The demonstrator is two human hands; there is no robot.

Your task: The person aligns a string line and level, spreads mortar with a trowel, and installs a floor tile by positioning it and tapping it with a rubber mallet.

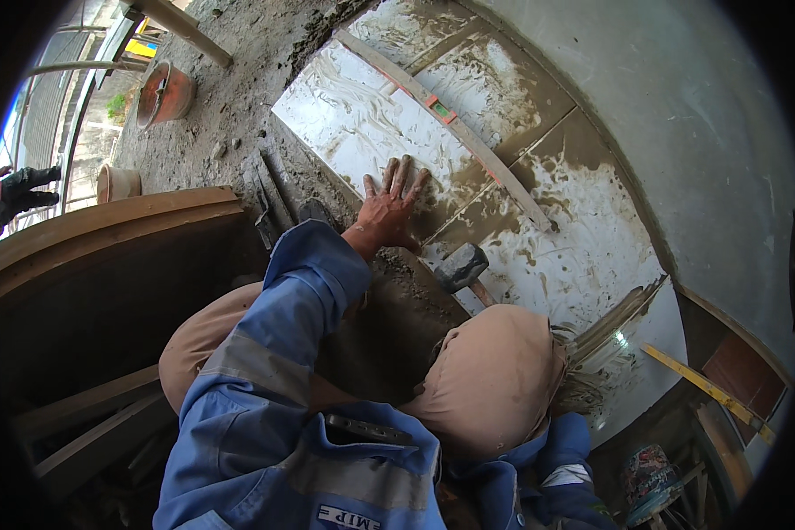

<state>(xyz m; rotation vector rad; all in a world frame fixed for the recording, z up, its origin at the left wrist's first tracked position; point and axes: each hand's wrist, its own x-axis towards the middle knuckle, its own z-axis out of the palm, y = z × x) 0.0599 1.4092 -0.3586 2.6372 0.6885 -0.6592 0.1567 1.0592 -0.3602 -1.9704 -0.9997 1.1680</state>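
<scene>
My left hand [389,210] lies flat with fingers apart on a mud-smeared white tile [340,115], near its lower edge. Nothing is held in it. Beyond the fingers, a long spirit level [468,140] with a green vial rests across the tiles. A rubber mallet [461,268], dark-headed, is close to my left hand; its handle runs out of sight behind my knee. My right arm shows only as a blue sleeve at the lower right, and its hand is hidden. Wet mortar [397,309] lies between my knees and the tiles.
A grey wall [671,115] borders the tiles at right. Orange buckets [165,95] stand on rough ground at upper left. Long dark tools [276,193] lie left of my hand. A wooden board edge [115,225] and a yellow bar [698,382] flank me. Another person stands far left.
</scene>
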